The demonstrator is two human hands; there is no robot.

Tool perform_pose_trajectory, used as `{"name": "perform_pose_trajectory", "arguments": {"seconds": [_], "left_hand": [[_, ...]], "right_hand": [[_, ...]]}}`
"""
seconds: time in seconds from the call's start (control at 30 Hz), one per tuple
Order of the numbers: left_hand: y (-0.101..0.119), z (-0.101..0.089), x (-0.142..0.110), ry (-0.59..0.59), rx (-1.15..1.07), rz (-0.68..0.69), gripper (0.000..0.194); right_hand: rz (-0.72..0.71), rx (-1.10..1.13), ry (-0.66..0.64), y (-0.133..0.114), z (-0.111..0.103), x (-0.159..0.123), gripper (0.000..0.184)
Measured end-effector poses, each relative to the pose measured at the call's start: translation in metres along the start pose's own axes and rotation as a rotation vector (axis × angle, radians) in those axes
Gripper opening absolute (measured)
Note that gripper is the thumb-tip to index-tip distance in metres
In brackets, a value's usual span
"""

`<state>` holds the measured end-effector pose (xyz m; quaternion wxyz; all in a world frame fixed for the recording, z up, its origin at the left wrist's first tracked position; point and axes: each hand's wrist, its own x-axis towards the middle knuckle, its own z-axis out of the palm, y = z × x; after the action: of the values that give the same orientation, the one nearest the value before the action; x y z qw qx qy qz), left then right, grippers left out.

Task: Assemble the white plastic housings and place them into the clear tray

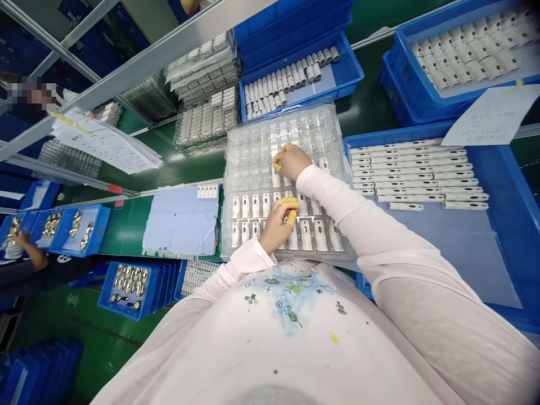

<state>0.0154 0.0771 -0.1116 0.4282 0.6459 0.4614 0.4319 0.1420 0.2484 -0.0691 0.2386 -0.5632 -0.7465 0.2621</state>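
Observation:
A clear plastic blister tray (248, 160) lies in front of me. White tubular pieces (306, 235), each with a dark oval hole, fill its two near rows, and a few stand in the row beyond. My right hand (293, 162), with yellow finger cots, reaches over the tray's middle. Its fingers are bent down and closed at the top of a white piece (276, 179). My left hand (276, 224), also in yellow finger cots, is over the near rows. Its thumb and fingers are drawn together, and whatever lies between them is hidden.
At right, a blue bin (506, 236) holds rows of white pieces; another blue bin (442, 101) stands behind it. A blue box (346, 76) with white pieces sits beyond the tray. Left are a blue-grey sheet (181, 219), stacked trays (206, 121) and a co-worker's hand (21, 239).

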Motion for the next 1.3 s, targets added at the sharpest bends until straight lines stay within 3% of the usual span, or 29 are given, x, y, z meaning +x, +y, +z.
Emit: {"name": "perform_pose_trajectory", "arguments": {"seconds": [0.17, 0.3, 0.4, 0.47, 0.57, 0.67, 0.8, 1.0, 1.3], "left_hand": [[0.0, -0.004, -0.001, -0.008, 0.026, 0.035, 0.03], [0.002, -0.009, -0.004, -0.007, 0.05, 0.034, 0.03], [0.004, -0.012, -0.006, -0.011, 0.089, 0.027, 0.028], [0.006, -0.013, -0.008, -0.015, 0.121, 0.03, 0.027], [0.009, -0.015, -0.01, -0.025, 0.168, 0.044, 0.026], [0.011, -0.018, -0.012, -0.028, 0.216, 0.063, 0.027], [0.014, -0.022, -0.014, -0.025, 0.288, 0.088, 0.026], [0.02, -0.026, -0.015, -0.02, 0.39, 0.132, 0.028], [0.025, -0.028, -0.017, -0.015, 0.451, 0.149, 0.027]], "right_hand": [[-0.026, -0.095, 0.02, -0.011, 0.004, -0.018, 0.037], [-0.051, -0.112, 0.045, 0.003, -0.018, -0.028, 0.055], [0.054, -0.032, 0.229, 0.055, -0.057, -0.045, 0.045], [0.319, 0.07, 0.457, 0.108, -0.085, -0.067, 0.036], [0.675, 0.058, 0.603, 0.189, -0.114, -0.117, 0.034], [0.934, 0.028, 0.708, 0.251, -0.121, -0.172, 0.028], [1.12, 0.018, 0.808, 0.296, -0.111, -0.222, 0.031], [1.175, 0.019, 0.911, 0.323, -0.089, -0.231, 0.032], [1.205, 0.108, 0.944, 0.317, -0.069, -0.218, 0.042]]}}
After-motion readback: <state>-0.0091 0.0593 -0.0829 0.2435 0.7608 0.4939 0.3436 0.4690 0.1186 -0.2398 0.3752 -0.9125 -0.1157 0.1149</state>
